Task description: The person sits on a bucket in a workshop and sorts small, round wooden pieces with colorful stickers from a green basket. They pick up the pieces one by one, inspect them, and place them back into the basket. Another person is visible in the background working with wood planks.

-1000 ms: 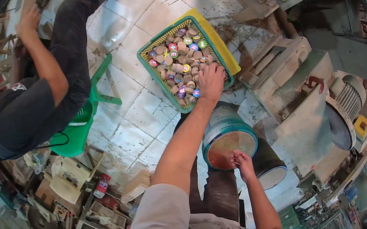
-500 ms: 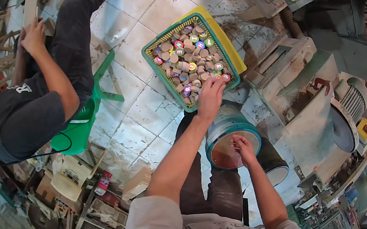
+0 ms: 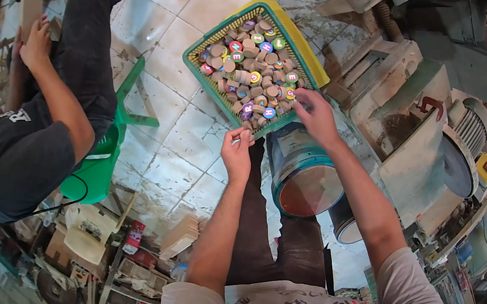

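Note:
A green and yellow plastic basket [image 3: 197,73] holds many small round wooden discs [image 3: 255,77], some with coloured lettered faces. My left hand [image 3: 237,155] is at the basket's near left corner, its fingers curled together; whatever they hold, if anything, I cannot make out. Over the near right corner hangs my right hand [image 3: 316,115], slightly blurred. Its thumb and fingers look apart, with the tips beside the discs. Between my arms stands a round bucket-like container [image 3: 311,191] with a blue-green rim and a brownish top.
At left, a person in dark clothes [image 3: 25,156] sits on a green plastic chair [image 3: 96,176], holding a wooden piece [image 3: 31,12]. Dusty machinery with a grinding disc [image 3: 456,161] lines the right. Wood scraps [image 3: 180,236] and clutter lie at lower left on the tiled floor.
My left hand has drawn back from the discs to the basket's near left corner. My right hand has risen from above the round container to the basket's near right corner.

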Motion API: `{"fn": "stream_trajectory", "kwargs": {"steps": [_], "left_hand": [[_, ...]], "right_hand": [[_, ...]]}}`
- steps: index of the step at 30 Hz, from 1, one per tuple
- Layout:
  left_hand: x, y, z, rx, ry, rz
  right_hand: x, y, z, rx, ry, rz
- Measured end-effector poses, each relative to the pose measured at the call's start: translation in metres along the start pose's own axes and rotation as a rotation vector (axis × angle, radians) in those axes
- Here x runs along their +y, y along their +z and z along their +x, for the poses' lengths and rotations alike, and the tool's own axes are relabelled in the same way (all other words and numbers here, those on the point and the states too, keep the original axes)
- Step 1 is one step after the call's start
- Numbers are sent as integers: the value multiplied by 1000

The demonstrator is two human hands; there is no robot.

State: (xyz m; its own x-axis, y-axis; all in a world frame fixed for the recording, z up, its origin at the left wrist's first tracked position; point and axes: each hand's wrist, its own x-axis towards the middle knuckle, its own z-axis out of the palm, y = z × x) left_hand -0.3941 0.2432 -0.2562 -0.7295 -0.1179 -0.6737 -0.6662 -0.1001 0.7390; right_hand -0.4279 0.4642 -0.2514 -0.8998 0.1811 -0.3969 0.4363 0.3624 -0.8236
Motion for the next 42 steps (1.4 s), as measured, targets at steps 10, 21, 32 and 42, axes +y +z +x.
{"fn": "stream_trajectory", "kwargs": {"steps": [10, 21, 32, 42], "left_hand": [[6, -6, -4, 92, -71, -122], [0, -17, -3, 42, -86, -67], [12, -19, 3, 26, -133, -4], [8, -20, 6, 37, -165, 3]], "right_hand": [[-36, 53, 33, -83, -418, -591], [-61, 66, 61, -28, -553, -527], [-41, 62, 84, -154, -672, -693], [-32, 41, 90, -6, -2, 103]]}}
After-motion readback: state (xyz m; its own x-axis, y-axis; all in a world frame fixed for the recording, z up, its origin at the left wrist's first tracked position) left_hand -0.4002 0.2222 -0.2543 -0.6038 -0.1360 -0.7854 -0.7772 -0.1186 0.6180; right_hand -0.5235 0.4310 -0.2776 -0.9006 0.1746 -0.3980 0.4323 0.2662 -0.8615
